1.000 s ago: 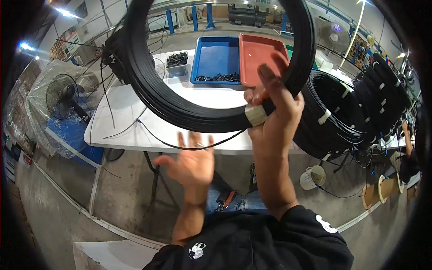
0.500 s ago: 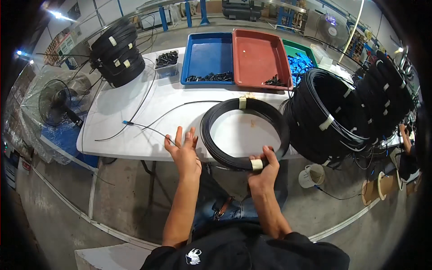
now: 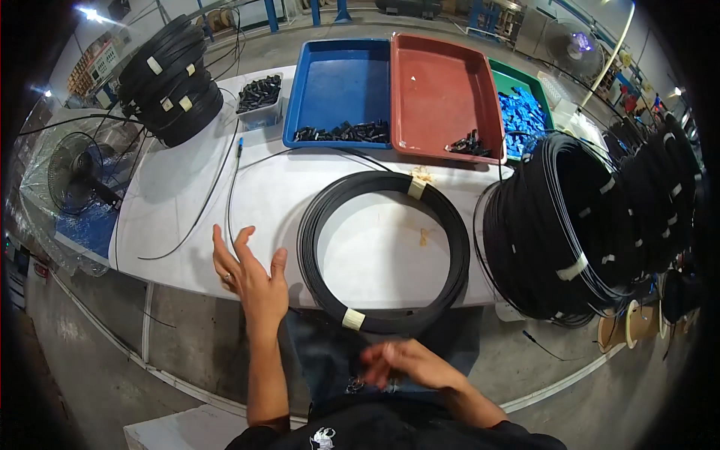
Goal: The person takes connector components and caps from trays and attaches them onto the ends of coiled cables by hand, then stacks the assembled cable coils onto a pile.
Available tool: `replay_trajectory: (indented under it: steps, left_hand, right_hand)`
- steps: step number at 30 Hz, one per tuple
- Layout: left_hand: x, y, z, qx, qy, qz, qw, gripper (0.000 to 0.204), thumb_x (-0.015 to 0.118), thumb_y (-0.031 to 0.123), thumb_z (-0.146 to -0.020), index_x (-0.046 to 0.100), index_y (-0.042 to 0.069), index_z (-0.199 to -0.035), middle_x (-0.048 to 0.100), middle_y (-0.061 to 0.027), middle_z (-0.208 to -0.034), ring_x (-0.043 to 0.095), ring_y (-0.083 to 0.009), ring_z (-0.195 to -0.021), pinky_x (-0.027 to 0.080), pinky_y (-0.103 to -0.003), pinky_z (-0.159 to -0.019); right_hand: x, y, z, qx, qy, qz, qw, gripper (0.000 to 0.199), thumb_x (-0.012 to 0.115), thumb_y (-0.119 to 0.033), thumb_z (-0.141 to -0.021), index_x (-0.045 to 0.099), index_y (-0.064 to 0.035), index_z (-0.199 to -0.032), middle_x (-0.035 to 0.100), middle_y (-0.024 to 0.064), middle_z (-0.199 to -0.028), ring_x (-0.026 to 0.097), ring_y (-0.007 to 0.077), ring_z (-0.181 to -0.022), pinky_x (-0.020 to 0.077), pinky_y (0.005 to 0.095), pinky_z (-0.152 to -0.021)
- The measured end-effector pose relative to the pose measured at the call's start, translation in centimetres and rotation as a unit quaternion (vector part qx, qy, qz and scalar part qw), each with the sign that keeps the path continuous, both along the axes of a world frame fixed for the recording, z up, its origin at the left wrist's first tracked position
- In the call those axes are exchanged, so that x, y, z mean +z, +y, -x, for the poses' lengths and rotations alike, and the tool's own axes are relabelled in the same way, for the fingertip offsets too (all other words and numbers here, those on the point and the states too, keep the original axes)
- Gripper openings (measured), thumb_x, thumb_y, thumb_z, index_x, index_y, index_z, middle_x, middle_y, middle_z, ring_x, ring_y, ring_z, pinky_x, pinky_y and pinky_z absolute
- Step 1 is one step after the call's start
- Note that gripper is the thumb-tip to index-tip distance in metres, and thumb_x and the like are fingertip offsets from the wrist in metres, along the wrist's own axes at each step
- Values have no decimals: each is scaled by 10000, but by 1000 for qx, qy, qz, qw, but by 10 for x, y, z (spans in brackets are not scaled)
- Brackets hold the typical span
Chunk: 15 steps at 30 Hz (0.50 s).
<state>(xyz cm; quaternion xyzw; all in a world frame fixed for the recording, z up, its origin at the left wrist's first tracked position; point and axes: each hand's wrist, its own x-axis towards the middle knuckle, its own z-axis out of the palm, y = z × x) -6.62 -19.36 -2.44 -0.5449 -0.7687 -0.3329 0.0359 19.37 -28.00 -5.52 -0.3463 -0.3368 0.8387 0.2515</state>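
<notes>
1. The cable coil [image 3: 384, 255] looks like matt black plastic sheathing, bound with pale paper-like tape.
2. The table [image 3: 187, 202] has a smooth, white, slightly glossy top.
3. The blue tray [image 3: 337, 82] and red tray [image 3: 442, 90] are smooth moulded plastic with a faint sheen.
4. The fan [image 3: 75, 176] is perhaps wire metal; its wrapping blurs it.

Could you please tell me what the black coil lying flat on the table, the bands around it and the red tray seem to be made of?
The black cable coil looks like thin cable in a matte plastic or rubber jacket: its many fine strands lie in smooth loops. The bands look like pale paper or masking tape, flat and dull. The red tray appears to be moulded plastic, with even colour, rounded corners and a soft sheen.
</notes>
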Motion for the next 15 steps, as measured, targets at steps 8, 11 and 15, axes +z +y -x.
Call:
replay_trajectory:
  steps: [8,11,15]
  left_hand:
    - [31,14,1,-319,-65,-37,945,700,702,473,-877,459,22,-1354,507,-259,-1365,480,-452,-1274,351,-534,-1071]
    - [33,26,-15,-340,-138,23,930,842,817,355,-782,373,3,-1405,482,-274,-1385,463,-456,-1291,390,-471,-1069]
    - [9,35,-19,-355,-170,75,916,811,804,147,-777,337,50,-1432,420,-251,-1454,418,-418,-1366,343,-427,-1129]
  right_hand:
    - [114,169,39,-163,-247,-651,699,113,649,-93,-866,678,16,-859,666,208,-761,659,371,-702,506,411,-646]
    - [75,270,71,-122,-477,-616,615,243,663,-246,-894,627,-23,-986,673,220,-974,641,423,-926,502,506,-841]
    - [15,307,65,-96,-487,-614,614,292,666,-288,-903,617,-39,-1048,631,199,-1088,614,415,-1026,501,497,-869]
